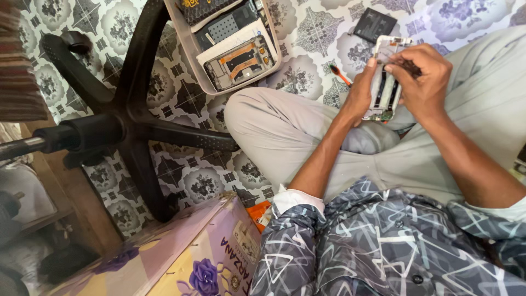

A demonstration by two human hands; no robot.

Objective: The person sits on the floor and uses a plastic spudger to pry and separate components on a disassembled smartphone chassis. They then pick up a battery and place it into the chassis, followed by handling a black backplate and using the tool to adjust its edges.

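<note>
Patterned shirt (383,246) is filling the bottom of the view, with a floral box (186,257) lying beside my knee. Over my crossed legs, my left hand (359,93) is gripping the opened phone (386,77) by its edge, while my right hand (419,82) is closing over its other side, fingers pressing inside. A tray (175,33) of phone parts is sitting on the tiled floor (307,33), beside a chair base (131,109).

Opened phone frame (386,77) between both hands

Left hand (359,93) raised, fingers curled, gripping. Right hand (419,77) opposite, fingers bent inward, pinching. Forearms bare, converging.
</note>
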